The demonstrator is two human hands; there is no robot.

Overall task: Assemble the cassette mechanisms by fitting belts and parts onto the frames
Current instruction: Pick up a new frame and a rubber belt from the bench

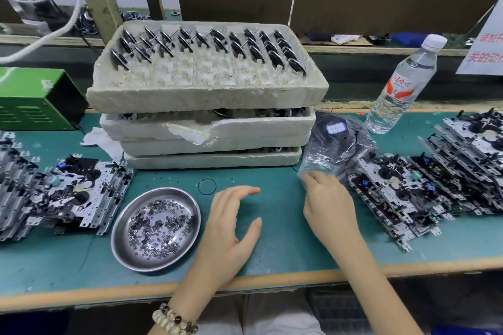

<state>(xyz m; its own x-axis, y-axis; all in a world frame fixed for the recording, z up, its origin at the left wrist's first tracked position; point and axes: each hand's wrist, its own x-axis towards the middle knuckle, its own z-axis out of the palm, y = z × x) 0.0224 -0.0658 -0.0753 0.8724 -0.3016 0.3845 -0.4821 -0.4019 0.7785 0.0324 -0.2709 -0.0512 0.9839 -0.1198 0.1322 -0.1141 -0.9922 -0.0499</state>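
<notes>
Now the right hand (326,204) reaches the belt bag (340,144), its fingers' grip unclear; the left hand (231,223), fingers loose, should steady it.

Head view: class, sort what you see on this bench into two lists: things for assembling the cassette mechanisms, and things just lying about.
For the job:
left stack of frames
right stack of frames
loose belt
dish of washers
foam trays of metal wheels
plastic bag of dark parts, at the right hand

Lying about:
water bottle
green box
paper sign
</notes>
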